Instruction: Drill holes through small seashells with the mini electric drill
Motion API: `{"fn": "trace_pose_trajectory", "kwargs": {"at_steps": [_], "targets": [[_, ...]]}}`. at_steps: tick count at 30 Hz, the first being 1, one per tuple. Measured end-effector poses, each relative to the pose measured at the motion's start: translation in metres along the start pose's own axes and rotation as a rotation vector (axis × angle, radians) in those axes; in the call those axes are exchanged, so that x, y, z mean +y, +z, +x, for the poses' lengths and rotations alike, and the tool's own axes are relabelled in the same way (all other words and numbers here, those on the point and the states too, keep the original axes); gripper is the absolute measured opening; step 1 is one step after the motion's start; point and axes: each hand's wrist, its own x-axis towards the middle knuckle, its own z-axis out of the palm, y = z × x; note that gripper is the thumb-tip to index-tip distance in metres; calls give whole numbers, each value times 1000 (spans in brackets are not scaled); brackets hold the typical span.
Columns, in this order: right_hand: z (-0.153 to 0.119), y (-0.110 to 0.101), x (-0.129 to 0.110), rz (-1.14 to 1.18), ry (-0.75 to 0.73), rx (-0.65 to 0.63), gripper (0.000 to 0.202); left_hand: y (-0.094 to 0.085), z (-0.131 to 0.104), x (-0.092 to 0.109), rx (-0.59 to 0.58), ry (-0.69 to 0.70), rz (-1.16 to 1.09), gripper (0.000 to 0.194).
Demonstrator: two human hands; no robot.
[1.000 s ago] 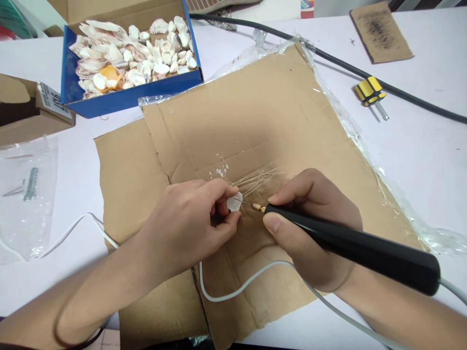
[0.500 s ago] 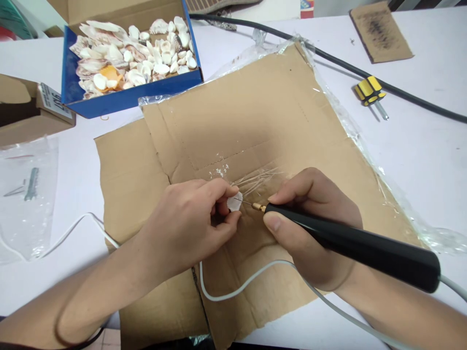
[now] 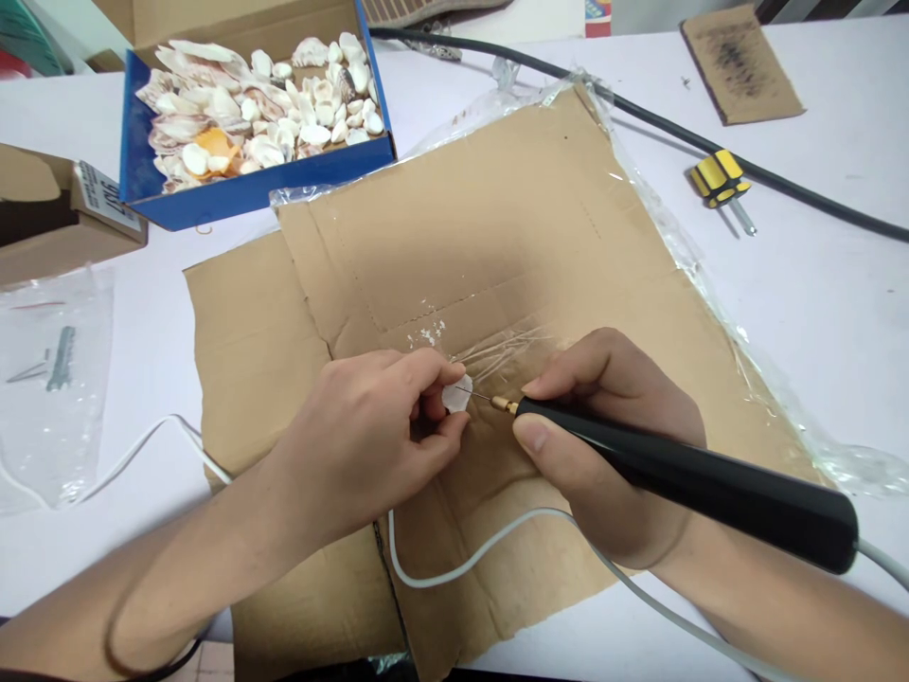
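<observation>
My left hand (image 3: pixel 376 426) pinches a small white shell piece (image 3: pixel 458 396) between thumb and fingers, above the cardboard (image 3: pixel 454 246). In my right hand (image 3: pixel 611 426) is a black pen-shaped electric drill (image 3: pixel 696 483), held between thumb and fingers with its back end pointing to the lower right. Its brass chuck carries a thin bit (image 3: pixel 481 394) whose tip meets the face of the shell. Whether the bit has gone into the shell I cannot tell. White powder (image 3: pixel 430 333) and several pale scratches (image 3: pixel 504 350) lie on the cardboard just beyond my fingers.
A blue box (image 3: pixel 262 180) of shells stands at the back left, beside a brown carton (image 3: pixel 57 218). A clear plastic bag (image 3: pixel 57 388) lies left. A yellow-black screwdriver (image 3: pixel 719 178), a black cable (image 3: pixel 660 116) and a stained cardboard piece (image 3: pixel 742 66) are at right. The drill's white cord (image 3: pixel 483 554) loops in front.
</observation>
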Motion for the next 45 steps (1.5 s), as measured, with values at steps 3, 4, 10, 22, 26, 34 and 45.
{"fn": "trace_pose_trajectory", "kwargs": {"at_steps": [3, 4, 10, 22, 26, 34, 45], "targets": [[0, 1, -1, -2, 8, 7, 21, 0, 0, 0, 0, 6, -8, 12], [1, 1, -1, -4, 9, 10, 20, 0, 0, 0, -2, 5, -8, 12], [2, 1, -1, -10, 18, 14, 19, 0, 0, -2, -1, 7, -9, 13], [0, 0, 0, -7, -17, 6, 20, 1, 0, -2, -2, 13, -16, 14], [1, 1, -1, -2, -6, 15, 19, 1, -1, -2, 4, 18, -13, 16], [1, 1, -1, -14, 20, 15, 20, -1, 0, -2, -7, 7, -10, 15], [1, 2, 0, 5, -1, 25, 17, 1, -2, -1, 2, 14, -18, 14]]}}
